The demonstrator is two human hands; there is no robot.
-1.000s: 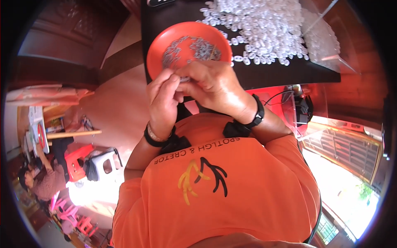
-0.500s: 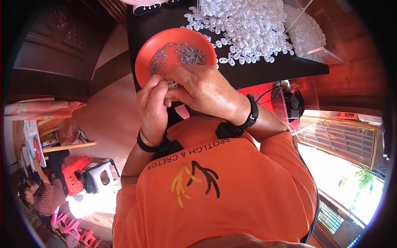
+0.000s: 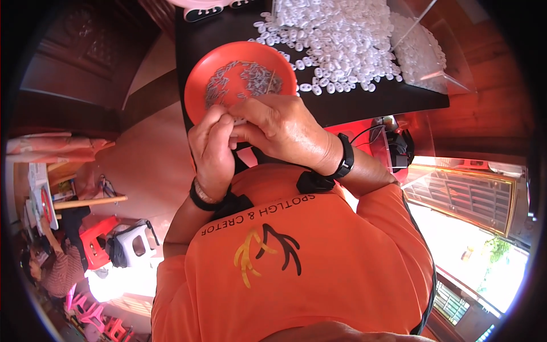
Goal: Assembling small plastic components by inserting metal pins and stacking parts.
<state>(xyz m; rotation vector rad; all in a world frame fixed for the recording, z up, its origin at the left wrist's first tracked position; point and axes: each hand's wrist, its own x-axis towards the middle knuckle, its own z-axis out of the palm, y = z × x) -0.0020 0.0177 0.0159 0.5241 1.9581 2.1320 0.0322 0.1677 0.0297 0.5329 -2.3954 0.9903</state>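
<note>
My left hand (image 3: 212, 149) and my right hand (image 3: 280, 126) meet at the near edge of an orange plastic bowl (image 3: 196, 80). The fingertips of both are pinched together round a small white plastic piece (image 3: 240, 121), of which only a sliver shows between them. Inside the bowl lie many short grey metal pins (image 3: 263, 77) in loose heaps, with a thin stick among them. Beyond it, a large pile of white oval plastic pieces with two holes each (image 3: 347, 43) spreads over the black table (image 3: 364, 108).
Clear plastic panels (image 3: 427, 62) stand along the table's right side, with more white pieces behind. Below on the right are a black device and cable (image 3: 401, 149). A person (image 3: 60, 271) sits far left near red and white stools (image 3: 137, 242). A pink item (image 3: 211, 7) stands at the far edge.
My right fingers have closed further over the white piece, so less of it shows. Both hands stay together by the bowl, and the whole view has shifted slightly.
</note>
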